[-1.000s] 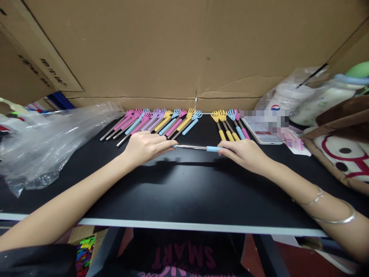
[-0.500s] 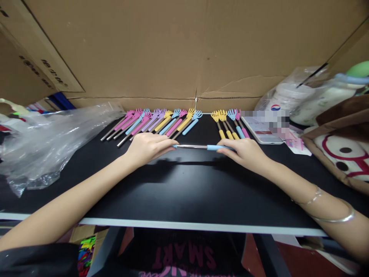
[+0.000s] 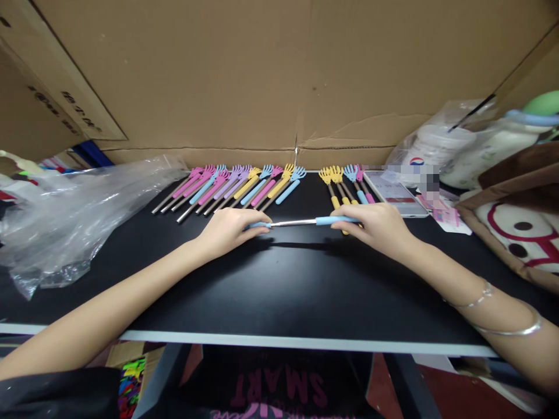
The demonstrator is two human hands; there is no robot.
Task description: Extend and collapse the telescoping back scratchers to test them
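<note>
A blue back scratcher (image 3: 292,223) with a metal rod is held level above the black table, its shadow falling below. My left hand (image 3: 229,230) is closed on its blue head end, which the fingers partly hide. Around the blue grip at the other end, my right hand (image 3: 378,226) is closed. Behind my left hand lies a row of pink, purple, blue and yellow back scratcher parts (image 3: 244,186), heads pointing away from me. Several back scratchers (image 3: 343,183) in yellow, blue and pink lie behind my right hand, which covers some of their grips.
Clear plastic bags (image 3: 78,215) spread over the left side of the black table (image 3: 279,291). At the right are a phone (image 3: 395,195), a pink card (image 3: 443,212), a bagged white cup (image 3: 441,145) and a brown plush bag (image 3: 519,221). Cardboard (image 3: 262,75) walls the back.
My right hand has shifted slightly right, and more of the blue grip shows. The blue head end is also more visible at my left fingers. The rows behind have stayed put.
</note>
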